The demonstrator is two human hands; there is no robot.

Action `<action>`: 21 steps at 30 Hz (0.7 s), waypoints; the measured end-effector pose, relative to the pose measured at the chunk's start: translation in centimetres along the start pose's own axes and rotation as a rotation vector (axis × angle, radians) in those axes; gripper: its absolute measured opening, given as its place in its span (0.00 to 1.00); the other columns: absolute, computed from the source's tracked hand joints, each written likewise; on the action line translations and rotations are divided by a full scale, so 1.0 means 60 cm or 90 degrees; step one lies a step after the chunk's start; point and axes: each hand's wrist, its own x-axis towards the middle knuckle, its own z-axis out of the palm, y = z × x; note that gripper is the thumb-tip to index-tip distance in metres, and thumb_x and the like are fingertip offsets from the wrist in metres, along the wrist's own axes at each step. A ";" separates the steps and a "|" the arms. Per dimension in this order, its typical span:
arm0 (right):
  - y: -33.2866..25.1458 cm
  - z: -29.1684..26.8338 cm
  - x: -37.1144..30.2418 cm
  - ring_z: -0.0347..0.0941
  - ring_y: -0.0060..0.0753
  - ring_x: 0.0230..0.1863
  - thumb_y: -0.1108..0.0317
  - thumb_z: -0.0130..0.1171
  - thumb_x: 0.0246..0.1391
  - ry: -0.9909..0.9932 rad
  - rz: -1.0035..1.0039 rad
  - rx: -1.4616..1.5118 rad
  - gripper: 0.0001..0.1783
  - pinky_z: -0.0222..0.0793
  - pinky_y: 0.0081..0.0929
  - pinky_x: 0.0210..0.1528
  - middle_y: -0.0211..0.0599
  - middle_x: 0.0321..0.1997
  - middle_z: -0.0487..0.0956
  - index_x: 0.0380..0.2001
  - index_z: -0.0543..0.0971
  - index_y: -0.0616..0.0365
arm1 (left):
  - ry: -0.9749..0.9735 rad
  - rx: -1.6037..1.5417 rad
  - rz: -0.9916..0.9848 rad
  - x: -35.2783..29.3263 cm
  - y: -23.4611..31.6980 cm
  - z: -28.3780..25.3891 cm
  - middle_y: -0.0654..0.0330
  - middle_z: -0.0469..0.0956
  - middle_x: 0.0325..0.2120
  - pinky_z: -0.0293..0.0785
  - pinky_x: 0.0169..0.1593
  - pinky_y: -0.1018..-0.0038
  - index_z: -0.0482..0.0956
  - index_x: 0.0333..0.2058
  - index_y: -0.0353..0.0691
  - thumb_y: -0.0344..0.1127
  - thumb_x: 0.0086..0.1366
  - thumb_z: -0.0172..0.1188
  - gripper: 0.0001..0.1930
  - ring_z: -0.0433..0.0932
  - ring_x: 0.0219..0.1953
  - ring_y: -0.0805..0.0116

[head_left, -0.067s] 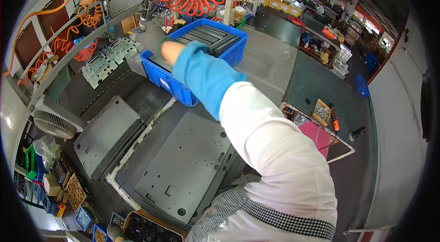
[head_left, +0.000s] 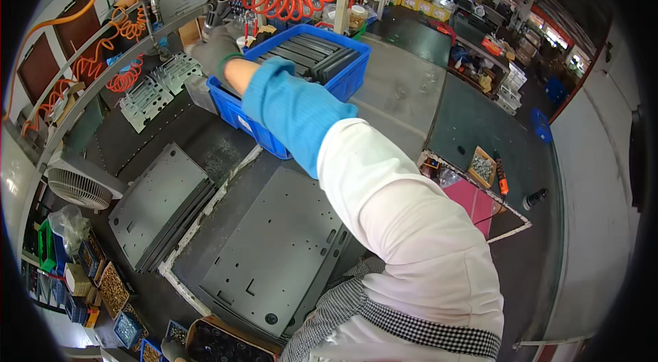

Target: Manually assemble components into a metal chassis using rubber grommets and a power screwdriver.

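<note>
My right arm, in a white sleeve with a blue cuff, stretches toward the far left over a blue crate (head_left: 274, 146) of dark metal strips (head_left: 322, 54). My right hand (head_left: 214, 52), in a grey glove with a green edge, is just beyond the crate's left corner. Right above it hangs a power screwdriver (head_left: 218, 11); whether they touch is unclear, and the fingers are not distinct. At the lower edge, a small grey gloved part of my left hand (head_left: 173, 350) shows beside a tray of black round parts (head_left: 229, 343). A dark grey metal panel (head_left: 274, 245) lies before me.
More stacked panels (head_left: 161, 197) lie to the left, near a fan (head_left: 79, 187). Perforated metal pieces (head_left: 147, 102) are behind them. Small bins of fasteners (head_left: 113, 286) stand at lower left. Orange coiled hoses (head_left: 295, 2) hang overhead. A person (head_left: 123, 2) is at the far left.
My right hand and forearm have moved left, closer to the hanging screwdriver. The panels and crate stay where they were.
</note>
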 end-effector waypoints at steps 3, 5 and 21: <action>-0.013 -0.009 -0.003 0.76 0.54 0.58 0.61 0.72 0.50 0.100 0.074 0.018 0.33 0.75 0.44 0.58 0.52 0.58 0.73 0.55 0.68 0.59 | -0.070 -0.066 -0.025 0.020 0.032 -0.005 0.71 0.79 0.53 0.67 0.60 0.78 0.80 0.53 0.59 0.39 0.75 0.42 0.17 0.73 0.59 0.81; 0.007 -0.008 0.018 0.75 0.57 0.57 0.62 0.73 0.51 0.171 0.129 0.058 0.31 0.75 0.47 0.57 0.50 0.57 0.70 0.51 0.66 0.62 | -0.060 -0.005 -0.026 0.016 0.050 -0.016 0.69 0.79 0.53 0.68 0.60 0.77 0.79 0.53 0.58 0.38 0.75 0.42 0.17 0.73 0.59 0.80; 0.087 -0.027 0.126 0.84 0.50 0.40 0.64 0.65 0.51 0.339 -0.176 0.008 0.08 0.78 0.45 0.45 0.48 0.36 0.86 0.33 0.84 0.54 | 0.165 0.889 -0.204 -0.052 0.173 -0.200 0.48 0.80 0.53 0.73 0.58 0.66 0.77 0.57 0.31 0.30 0.73 0.49 0.18 0.77 0.56 0.64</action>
